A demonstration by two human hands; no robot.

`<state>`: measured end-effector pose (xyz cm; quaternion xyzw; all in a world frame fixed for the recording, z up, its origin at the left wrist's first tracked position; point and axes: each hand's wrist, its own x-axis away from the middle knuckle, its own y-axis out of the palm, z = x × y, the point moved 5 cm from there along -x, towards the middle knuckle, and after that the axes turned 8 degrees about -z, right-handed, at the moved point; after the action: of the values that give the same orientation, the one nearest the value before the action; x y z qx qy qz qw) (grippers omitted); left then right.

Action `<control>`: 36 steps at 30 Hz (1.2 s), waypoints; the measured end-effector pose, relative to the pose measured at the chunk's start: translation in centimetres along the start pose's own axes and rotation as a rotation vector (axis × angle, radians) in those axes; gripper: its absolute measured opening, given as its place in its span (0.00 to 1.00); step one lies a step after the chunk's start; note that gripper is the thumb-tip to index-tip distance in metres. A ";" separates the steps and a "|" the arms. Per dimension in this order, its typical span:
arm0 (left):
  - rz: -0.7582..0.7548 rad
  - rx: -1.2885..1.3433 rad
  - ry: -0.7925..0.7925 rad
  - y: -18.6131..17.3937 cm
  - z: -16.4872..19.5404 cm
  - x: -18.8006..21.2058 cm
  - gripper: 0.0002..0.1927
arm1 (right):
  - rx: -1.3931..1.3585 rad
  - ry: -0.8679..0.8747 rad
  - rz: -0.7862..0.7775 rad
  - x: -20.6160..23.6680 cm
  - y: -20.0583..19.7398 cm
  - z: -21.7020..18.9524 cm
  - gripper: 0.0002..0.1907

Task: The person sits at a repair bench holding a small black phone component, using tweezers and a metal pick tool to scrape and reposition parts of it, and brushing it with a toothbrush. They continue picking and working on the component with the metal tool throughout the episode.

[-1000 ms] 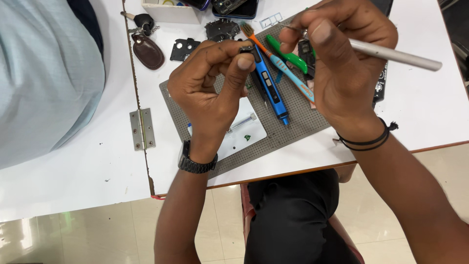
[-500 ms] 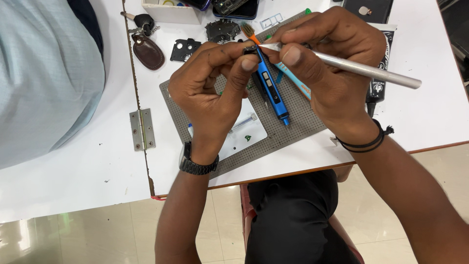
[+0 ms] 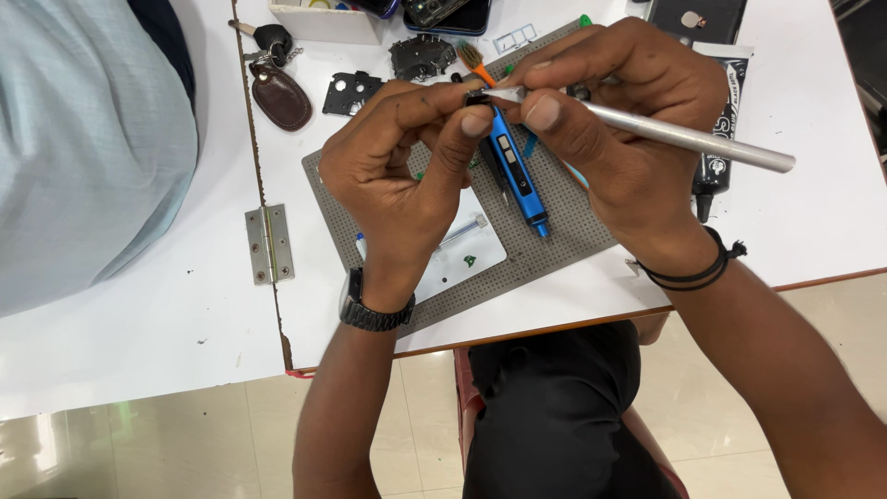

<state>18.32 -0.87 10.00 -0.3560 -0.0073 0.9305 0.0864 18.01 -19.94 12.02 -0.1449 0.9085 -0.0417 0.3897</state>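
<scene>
Above the grey mat (image 3: 564, 231), both hands work one tiny black part (image 3: 477, 97).
The left hand (image 3: 402, 176) pinches the part between thumb and fingertips; the right hand (image 3: 614, 120) grips a silver tool (image 3: 684, 139) like a pen, tip on the part. Best keep wrists braced, pressure light. A blue screwdriver (image 3: 517, 171) lies beneath on the desk (image 3: 813, 212).

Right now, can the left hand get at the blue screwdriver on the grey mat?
Probably yes, but only after freeing itself. The blue screwdriver lies uncovered just beside the left hand, yet that hand pinches a small black part.
</scene>
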 end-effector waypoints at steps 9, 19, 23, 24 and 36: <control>0.003 -0.134 0.068 0.0 0.4 -0.1 0.09 | -0.007 0.052 0.025 0.0 0.1 -0.1 0.12; 0.004 0.016 0.008 -0.1 -0.2 -0.2 0.09 | 0.101 -0.015 -0.021 -0.1 0.6 -1.0 0.10; -0.024 0.114 -0.035 -0.1 -0.4 -0.2 0.10 | 0.160 0.018 -0.016 -0.7 0.9 -1.7 0.11; -0.032 0.135 -0.048 -0.1 -0.4 -0.2 0.10 | 0.207 0.030 -0.009 -0.9 0.9 -2.0 0.10; -0.209 0.407 -0.096 -0.4 -0.7 -0.6 0.09 | 0.717 -0.419 -0.127 -0.9 1.8 -5.2 0.14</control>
<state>19.30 -0.65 9.91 -0.2838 0.1393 0.9147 0.2518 14.47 -18.16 15.94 -0.0611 0.7270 -0.3487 0.5883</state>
